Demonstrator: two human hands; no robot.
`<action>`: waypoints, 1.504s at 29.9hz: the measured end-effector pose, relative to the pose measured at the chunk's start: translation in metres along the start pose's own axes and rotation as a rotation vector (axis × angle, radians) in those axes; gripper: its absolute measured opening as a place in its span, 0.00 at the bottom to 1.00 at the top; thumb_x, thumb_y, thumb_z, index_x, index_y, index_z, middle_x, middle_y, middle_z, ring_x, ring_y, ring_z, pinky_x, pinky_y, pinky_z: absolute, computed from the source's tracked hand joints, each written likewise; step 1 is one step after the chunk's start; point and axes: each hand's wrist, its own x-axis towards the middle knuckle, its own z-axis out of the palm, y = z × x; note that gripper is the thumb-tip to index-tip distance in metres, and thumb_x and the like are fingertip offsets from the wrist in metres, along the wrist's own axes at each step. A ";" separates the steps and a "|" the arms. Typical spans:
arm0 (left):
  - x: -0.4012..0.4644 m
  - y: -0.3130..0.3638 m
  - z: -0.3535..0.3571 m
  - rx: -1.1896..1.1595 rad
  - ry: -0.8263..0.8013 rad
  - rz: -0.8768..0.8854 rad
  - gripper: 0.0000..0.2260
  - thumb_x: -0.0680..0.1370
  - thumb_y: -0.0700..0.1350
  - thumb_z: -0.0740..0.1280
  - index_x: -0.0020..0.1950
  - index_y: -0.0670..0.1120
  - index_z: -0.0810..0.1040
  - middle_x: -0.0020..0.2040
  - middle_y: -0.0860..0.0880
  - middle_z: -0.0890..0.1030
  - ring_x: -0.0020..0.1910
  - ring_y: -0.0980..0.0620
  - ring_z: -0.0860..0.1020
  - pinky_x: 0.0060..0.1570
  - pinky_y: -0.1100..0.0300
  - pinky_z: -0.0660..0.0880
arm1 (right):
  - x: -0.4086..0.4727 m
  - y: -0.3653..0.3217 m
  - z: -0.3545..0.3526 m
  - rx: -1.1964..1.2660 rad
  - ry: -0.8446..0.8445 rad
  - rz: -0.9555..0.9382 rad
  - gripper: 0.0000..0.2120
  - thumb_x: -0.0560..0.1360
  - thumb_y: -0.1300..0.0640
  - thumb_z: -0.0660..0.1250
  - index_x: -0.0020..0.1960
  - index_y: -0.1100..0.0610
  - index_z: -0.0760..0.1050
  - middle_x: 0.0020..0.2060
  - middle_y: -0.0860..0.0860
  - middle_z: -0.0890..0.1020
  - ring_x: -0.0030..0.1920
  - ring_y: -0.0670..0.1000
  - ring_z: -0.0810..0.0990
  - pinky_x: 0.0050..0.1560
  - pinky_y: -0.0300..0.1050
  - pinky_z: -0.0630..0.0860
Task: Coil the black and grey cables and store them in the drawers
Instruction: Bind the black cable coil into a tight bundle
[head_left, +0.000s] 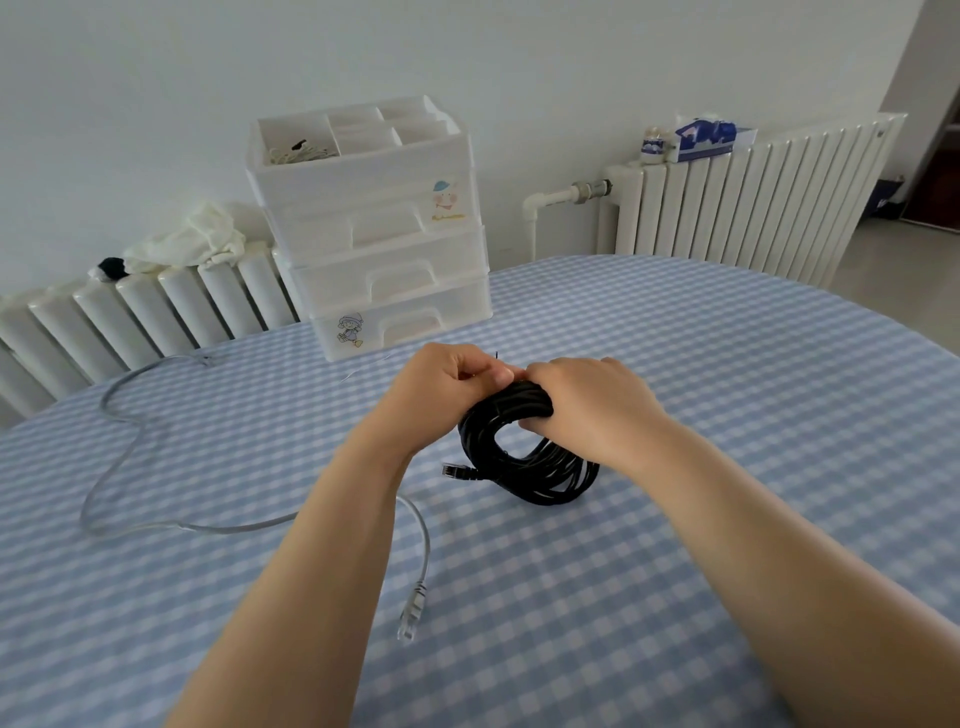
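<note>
A black cable (530, 457) is wound into a coil that rests on the table in the middle. My right hand (587, 405) grips the top of the coil. My left hand (447, 384) is closed at the coil's top left, fingertips pinching something small against it; what it pinches is hidden. One black plug (454, 472) sticks out at the coil's lower left. A grey cable (124, 467) lies loose across the left of the table, its clear plug (413, 616) near my left forearm. The white drawer unit (384, 249) stands behind, all drawers shut.
The table carries a blue and white checked cloth (727, 415). The drawer unit's top tray (311, 140) holds a pale cord. White radiators (753, 197) line the wall; a cloth (192, 239) lies on the left one, a tissue box (706, 135) on the right.
</note>
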 end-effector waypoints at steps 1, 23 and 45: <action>0.000 -0.001 0.001 -0.009 0.016 -0.005 0.05 0.77 0.42 0.69 0.48 0.44 0.84 0.43 0.53 0.86 0.44 0.59 0.83 0.43 0.69 0.74 | 0.000 0.001 -0.001 0.013 -0.006 -0.005 0.07 0.77 0.46 0.63 0.51 0.48 0.71 0.44 0.45 0.78 0.49 0.50 0.78 0.48 0.45 0.64; 0.003 0.005 0.028 0.357 0.303 0.241 0.12 0.76 0.39 0.68 0.36 0.53 0.75 0.36 0.60 0.74 0.42 0.63 0.72 0.44 0.75 0.66 | 0.012 0.004 -0.022 0.439 -0.338 -0.010 0.17 0.67 0.36 0.72 0.47 0.47 0.79 0.39 0.47 0.83 0.42 0.47 0.81 0.45 0.43 0.76; 0.002 0.016 0.014 0.180 0.223 0.110 0.07 0.77 0.44 0.68 0.39 0.51 0.80 0.34 0.55 0.82 0.34 0.63 0.78 0.36 0.72 0.71 | 0.009 0.006 -0.003 0.494 -0.200 0.011 0.19 0.69 0.35 0.67 0.43 0.50 0.80 0.33 0.47 0.80 0.36 0.46 0.79 0.42 0.48 0.76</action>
